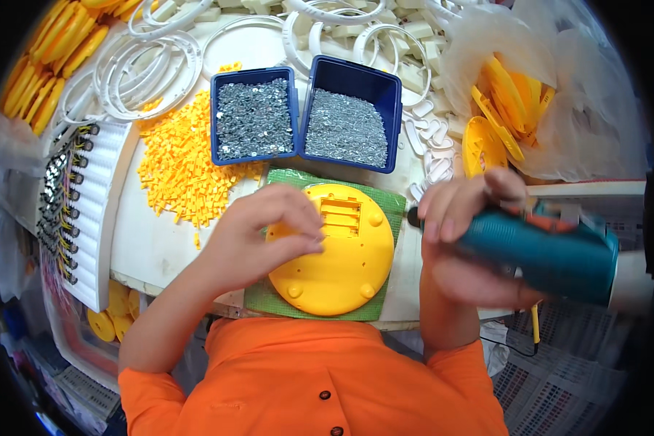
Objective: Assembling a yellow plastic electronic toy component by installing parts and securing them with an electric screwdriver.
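Note:
A round yellow plastic base [334, 269] lies on a green mat [261, 294] in front of me, its battery compartment facing up at the far side. Over its left part is my left hand [272, 225], fingers curled and thumb and fingertips close together. Whatever they pinch, if anything, is too small to make out. My right hand [450, 207] is wrapped round a teal electric screwdriver [545, 251], held to the right of the base with its dark tip toward the left. The tip is apart from the base. Motion blurs this hand and the tool.
Beyond the mat stand two blue bins, one with silvery metal pieces [254, 116], one with screws [345, 127]. Small yellow parts [178, 167] are heaped to their left. White rings [149, 73] lie behind. A clear bag [581, 109] with yellow parts sits right; a white foam tray [98, 218] left.

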Demonstrator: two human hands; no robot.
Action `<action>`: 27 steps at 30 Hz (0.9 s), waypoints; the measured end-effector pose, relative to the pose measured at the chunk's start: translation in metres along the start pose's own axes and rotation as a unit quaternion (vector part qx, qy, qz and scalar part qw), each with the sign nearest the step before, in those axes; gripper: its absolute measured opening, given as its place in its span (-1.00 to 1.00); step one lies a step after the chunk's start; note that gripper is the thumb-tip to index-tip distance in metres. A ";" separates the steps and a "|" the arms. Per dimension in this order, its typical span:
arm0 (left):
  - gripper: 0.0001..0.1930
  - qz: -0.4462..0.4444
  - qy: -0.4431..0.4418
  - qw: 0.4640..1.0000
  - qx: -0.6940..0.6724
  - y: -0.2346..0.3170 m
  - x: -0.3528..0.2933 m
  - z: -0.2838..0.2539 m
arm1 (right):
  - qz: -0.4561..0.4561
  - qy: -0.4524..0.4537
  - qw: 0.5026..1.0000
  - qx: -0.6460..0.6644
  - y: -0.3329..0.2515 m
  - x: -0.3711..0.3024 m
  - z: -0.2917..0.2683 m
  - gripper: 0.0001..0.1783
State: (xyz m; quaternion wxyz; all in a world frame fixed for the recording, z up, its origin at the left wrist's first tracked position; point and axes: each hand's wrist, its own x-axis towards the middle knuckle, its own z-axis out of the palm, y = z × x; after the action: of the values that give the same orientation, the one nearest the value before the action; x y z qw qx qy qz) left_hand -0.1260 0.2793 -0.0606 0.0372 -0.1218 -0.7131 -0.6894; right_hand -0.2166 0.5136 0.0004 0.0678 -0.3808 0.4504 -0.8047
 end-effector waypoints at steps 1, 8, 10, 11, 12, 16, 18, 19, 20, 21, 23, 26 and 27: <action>-0.87 -0.021 -0.015 0.999 0.039 0.011 -0.022 -0.014 | -0.003 0.051 0.999 -0.018 0.011 0.008 0.001 0.23; -0.86 -0.372 -0.013 0.927 0.037 0.018 -0.200 -0.100 | 0.011 0.108 0.994 0.005 0.018 0.031 -0.096 0.30; -0.83 -0.473 0.039 0.880 0.026 0.026 -0.270 -0.096 | 0.041 0.028 0.997 -0.062 0.015 0.042 -0.076 -0.31; -0.82 -0.551 0.016 0.832 0.063 0.034 -0.301 -0.091 | 0.036 0.078 0.996 -0.039 0.014 0.049 -0.074 -0.41; -0.81 -0.618 -0.019 0.780 0.097 0.036 -0.328 -0.087 | 0.030 0.030 0.999 -0.023 0.018 0.054 -0.076 -0.40; -0.58 -0.781 -0.128 0.561 0.244 0.016 -0.445 -0.050 | 0.054 0.078 0.992 -0.089 0.022 0.072 -0.056 -0.37; -0.46 -0.791 -0.271 0.510 0.202 -0.031 -0.554 -0.020 | 0.056 0.060 0.994 -0.075 0.018 0.082 -0.063 -0.33; -0.45 -0.757 -0.336 0.517 0.216 -0.042 -0.589 -0.013 | 0.054 0.051 0.995 -0.070 0.012 0.084 -0.067 -0.29; -0.44 -0.703 -0.415 0.528 0.235 -0.055 -0.568 -0.018 | 0.047 0.057 0.992 -0.098 0.002 0.079 -0.067 -0.29; -0.40 -0.775 -0.337 0.474 0.249 -0.061 -0.547 -0.021 | 0.044 0.038 0.995 -0.075 -0.003 0.071 -0.065 -0.26; -0.43 -0.765 -0.250 0.511 0.302 -0.037 -0.492 -0.041 | 0.059 -0.053 0.994 -0.075 -0.003 0.064 -0.081 -0.21; -0.73 -0.656 -0.117 0.600 0.442 0.050 -0.302 -0.055 | 0.025 0.033 0.999 0.019 0.046 0.058 -0.041 0.12; -0.78 -0.581 -0.106 0.686 0.426 0.069 -0.248 -0.065 | -0.004 0.029 0.999 0.017 0.056 0.059 -0.033 0.17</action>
State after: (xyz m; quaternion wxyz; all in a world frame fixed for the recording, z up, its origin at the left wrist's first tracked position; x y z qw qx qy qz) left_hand 0.1219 0.1855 -0.0450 -0.3983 0.2734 -0.8574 -0.1774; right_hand -0.2934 0.4763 -0.0206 0.0575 -0.3580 0.4367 -0.8233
